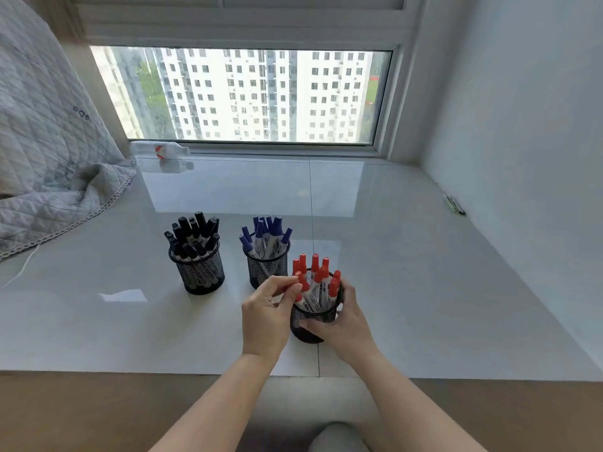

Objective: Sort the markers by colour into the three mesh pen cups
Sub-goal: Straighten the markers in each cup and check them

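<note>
Three black mesh pen cups stand on the white glossy sill (408,288). The left cup (200,272) holds several black markers (192,231). The middle cup (261,267) holds several blue markers (266,236). The nearest cup (311,319) holds several red markers (318,282). My right hand (346,321) grips this red cup around its side. My left hand (267,311) pinches the red cap of one marker at the cup's left rim.
A quilted grey blanket (49,158) lies at the left, with a white cord near it. A clear plastic bottle (160,150) lies by the window. A few pens (453,203) rest against the right wall. The sill's front edge meets a brown floor.
</note>
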Available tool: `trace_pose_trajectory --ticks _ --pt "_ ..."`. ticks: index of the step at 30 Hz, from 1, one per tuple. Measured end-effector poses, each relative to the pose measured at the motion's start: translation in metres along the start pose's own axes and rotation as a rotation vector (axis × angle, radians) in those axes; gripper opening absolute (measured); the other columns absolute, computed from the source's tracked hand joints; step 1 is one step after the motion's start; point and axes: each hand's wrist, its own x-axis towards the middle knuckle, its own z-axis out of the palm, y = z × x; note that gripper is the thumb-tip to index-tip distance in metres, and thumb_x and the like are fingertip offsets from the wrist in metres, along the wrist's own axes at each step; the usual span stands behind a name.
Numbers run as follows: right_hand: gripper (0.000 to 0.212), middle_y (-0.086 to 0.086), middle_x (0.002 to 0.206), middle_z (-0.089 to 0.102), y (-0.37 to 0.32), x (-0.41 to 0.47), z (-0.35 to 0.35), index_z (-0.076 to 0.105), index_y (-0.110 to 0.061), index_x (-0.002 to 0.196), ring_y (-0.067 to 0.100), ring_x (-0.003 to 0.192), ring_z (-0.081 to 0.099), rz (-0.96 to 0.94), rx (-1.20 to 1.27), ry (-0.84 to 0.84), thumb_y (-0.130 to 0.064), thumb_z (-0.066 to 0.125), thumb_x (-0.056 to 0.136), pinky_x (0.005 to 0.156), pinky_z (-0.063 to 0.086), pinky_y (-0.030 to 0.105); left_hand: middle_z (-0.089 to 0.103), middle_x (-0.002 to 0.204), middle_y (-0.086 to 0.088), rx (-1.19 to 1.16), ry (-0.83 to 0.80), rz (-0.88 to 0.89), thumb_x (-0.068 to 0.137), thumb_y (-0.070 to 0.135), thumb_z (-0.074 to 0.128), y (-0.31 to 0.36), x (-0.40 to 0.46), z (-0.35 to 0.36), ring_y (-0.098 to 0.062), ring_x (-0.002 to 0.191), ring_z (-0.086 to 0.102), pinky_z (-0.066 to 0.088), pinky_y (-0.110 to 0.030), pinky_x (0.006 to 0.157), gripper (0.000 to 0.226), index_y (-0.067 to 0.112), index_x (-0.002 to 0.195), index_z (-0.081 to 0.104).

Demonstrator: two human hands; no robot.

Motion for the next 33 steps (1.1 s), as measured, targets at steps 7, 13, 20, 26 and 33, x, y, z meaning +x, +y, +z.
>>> trace_pose_trajectory --ticks 7,13,20,26,33 --pt "0.078 -0.015 0.108 0.058 0.004 -0.003 0.007 0.037 -0.038 0.112 0.0 0.097 0.058 0.041 0.034 0.063 -0.03 0.086 0.052 0.071 0.045 0.008 0.065 0.094 0.013 0.063 -0.037 0.07 0.074 0.042 0.063 0.005 -0.001 -0.004 -0.007 0.089 0.064 0.055 -0.02 0.066 0.012 0.05 0.083 0.064" --pt "0.076 -0.015 0.11 0.057 0.007 -0.005 0.004 0.037 -0.037 0.113 0.004 0.1 0.058 0.031 -0.006 0.144 -0.04 0.083 0.053 0.078 0.047 0.018 0.05 0.12 0.02 0.26 -0.189 -0.064 0.086 0.047 0.051 -0.008 -0.01 -0.017 0.0 0.108 0.051 0.046 -0.022 0.086 0.046 0.042 0.131 0.042" --pt "0.078 -0.015 0.114 0.054 0.021 0.001 0.0 0.035 -0.037 0.119 0.008 0.103 0.054 0.016 -0.076 0.173 -0.045 0.08 0.055 0.084 0.044 0.026 0.039 0.143 0.003 0.806 -0.426 -0.232 0.095 0.047 0.035 -0.034 -0.023 -0.021 -0.017 0.134 0.027 0.022 -0.036 0.111 0.048 0.029 0.139 0.036" --pt "0.085 -0.025 0.11 0.049 0.027 0.013 -0.002 0.032 -0.037 0.126 0.0 0.097 0.048 0.006 -0.075 0.204 -0.051 0.076 0.054 0.082 0.039 0.023 0.022 0.153 0.01 1.001 -0.477 -0.127 0.093 0.05 0.032 -0.048 -0.027 -0.019 -0.012 0.14 0.012 0.008 -0.035 0.115 0.05 0.035 0.141 0.031" --pt "0.074 -0.044 0.096 0.047 0.031 0.041 -0.005 0.033 -0.049 0.114 -0.004 0.09 0.051 0.045 -0.05 0.23 -0.052 0.074 0.053 0.075 0.038 0.021 0.023 0.152 0.012 1.067 -0.426 -0.069 0.09 0.052 0.031 -0.055 -0.033 -0.015 -0.012 0.139 0.014 0.008 -0.036 0.115 0.049 0.04 0.138 0.032"
